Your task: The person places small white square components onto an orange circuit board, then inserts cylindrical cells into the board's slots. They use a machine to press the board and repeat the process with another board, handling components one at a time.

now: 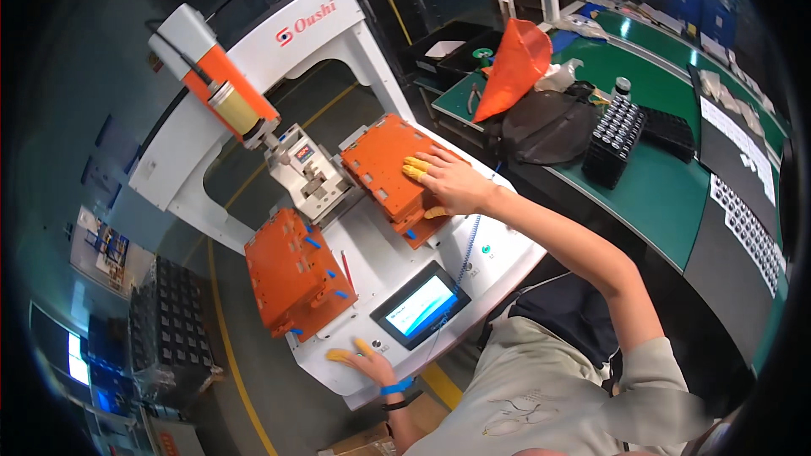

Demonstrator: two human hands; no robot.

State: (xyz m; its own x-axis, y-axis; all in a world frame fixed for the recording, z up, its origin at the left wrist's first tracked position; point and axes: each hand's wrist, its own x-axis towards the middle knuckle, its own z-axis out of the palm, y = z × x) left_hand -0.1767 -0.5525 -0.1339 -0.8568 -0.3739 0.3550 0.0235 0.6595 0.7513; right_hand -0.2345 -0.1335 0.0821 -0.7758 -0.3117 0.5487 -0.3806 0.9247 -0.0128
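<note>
My right hand (452,181), with yellow finger cots, lies on the orange fixture box (390,156) at the right of the white machine. Its fingers stretch over the top, and the thumb lies apart at the front edge. My left hand (372,366), also in yellow cots and with a blue wrist strap (396,387), is at the machine's front left corner. Its fingers are spread beside a small round button (377,344) and hold nothing. A second orange fixture box (291,274) with blue pegs sits at the left. Inside the boxes is hidden from view.
An orange and silver driver head (221,89) hangs from the white gantry (253,34). Between the fixtures stands a metal feeder unit (308,173). A lit touchscreen (420,306) is in front. At right, a green bench (650,203) carries a black bag (549,127) and black parts trays (615,139).
</note>
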